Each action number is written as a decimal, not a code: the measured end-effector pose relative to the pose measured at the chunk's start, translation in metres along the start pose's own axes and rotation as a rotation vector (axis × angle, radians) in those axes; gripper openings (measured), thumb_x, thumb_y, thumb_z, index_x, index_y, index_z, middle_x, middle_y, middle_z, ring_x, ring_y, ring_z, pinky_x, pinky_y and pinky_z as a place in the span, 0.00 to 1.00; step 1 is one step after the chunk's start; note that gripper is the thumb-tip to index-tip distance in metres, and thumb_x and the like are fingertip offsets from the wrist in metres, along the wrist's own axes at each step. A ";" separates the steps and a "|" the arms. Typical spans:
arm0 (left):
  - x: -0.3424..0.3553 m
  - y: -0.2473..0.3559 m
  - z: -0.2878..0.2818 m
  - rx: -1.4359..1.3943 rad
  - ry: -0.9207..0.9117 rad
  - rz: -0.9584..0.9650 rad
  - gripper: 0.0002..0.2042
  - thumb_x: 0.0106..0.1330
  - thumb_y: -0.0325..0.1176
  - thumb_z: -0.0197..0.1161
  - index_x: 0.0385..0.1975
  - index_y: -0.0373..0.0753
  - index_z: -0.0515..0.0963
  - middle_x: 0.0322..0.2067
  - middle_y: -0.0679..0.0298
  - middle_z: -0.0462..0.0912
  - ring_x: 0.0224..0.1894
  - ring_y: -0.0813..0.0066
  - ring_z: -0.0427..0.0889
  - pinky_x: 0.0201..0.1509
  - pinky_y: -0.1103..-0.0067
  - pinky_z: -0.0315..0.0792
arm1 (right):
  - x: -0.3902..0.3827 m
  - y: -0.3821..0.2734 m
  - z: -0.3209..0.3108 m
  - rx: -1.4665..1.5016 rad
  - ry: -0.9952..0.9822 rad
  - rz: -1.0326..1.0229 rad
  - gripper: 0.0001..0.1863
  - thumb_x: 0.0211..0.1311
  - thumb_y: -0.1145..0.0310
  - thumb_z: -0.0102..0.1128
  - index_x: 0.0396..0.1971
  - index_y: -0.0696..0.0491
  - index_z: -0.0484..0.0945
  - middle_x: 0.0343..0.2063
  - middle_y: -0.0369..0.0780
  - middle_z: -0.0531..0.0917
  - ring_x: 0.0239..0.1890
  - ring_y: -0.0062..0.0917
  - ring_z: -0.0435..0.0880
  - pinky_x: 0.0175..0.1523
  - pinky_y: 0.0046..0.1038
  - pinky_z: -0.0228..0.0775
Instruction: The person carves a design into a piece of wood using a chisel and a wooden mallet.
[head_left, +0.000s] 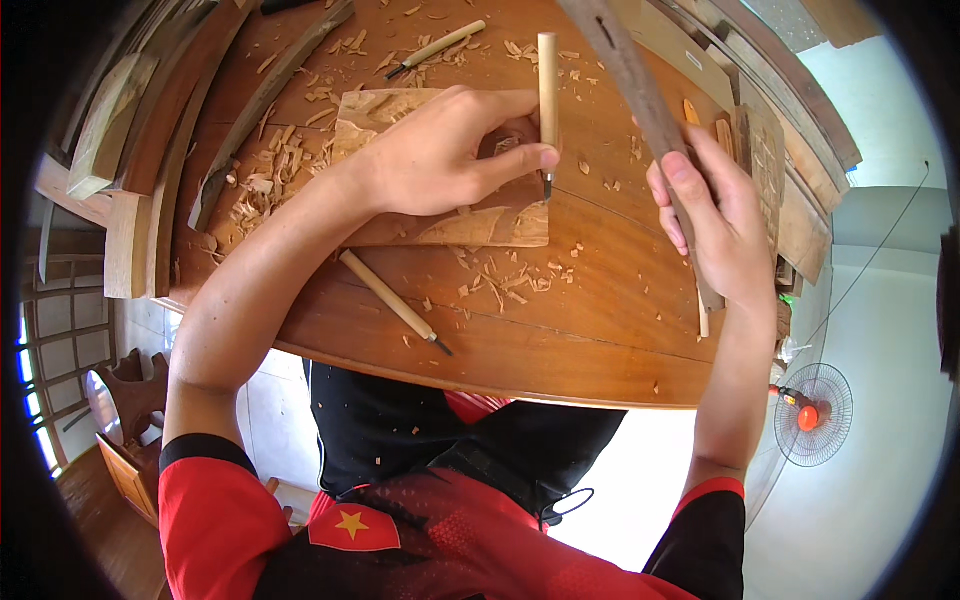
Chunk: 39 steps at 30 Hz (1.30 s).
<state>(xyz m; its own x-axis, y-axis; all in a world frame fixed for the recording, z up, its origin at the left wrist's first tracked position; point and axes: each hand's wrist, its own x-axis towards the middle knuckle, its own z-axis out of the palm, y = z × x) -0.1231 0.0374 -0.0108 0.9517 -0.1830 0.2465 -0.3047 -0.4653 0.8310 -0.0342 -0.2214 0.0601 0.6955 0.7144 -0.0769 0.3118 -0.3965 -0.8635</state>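
Observation:
My left hand [440,155] is closed round a wood-handled carving chisel [547,95], held upright with its dark blade tip at the right edge of a carved wooden board [450,232]. Part of the board is hidden under that hand and forearm. In my right hand [712,215] is a rough grey-brown wooden stick [640,90], gripped near its lower end and slanting up and to the left. It stands apart from the chisel handle. A second chisel [390,297] lies just below the board, and a third chisel [440,48] lies above it.
Curled wood shavings [275,175] are scattered over the brown table [600,330], thickest left of the board. Wood planks [125,180] are stacked at the left, with a curved dark strip [260,110] beside them. More planks [800,190] stand at the right. A fan [812,415] is beyond the table.

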 end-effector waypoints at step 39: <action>-0.003 -0.003 -0.001 0.073 -0.075 0.103 0.06 0.75 0.26 0.58 0.47 0.33 0.77 0.38 0.60 0.85 0.40 0.68 0.85 0.48 0.73 0.77 | -0.012 -0.027 -0.068 -0.677 -0.066 -0.298 0.35 0.76 0.51 0.59 0.72 0.59 0.66 0.42 0.38 0.83 0.28 0.14 0.73 0.35 0.17 0.64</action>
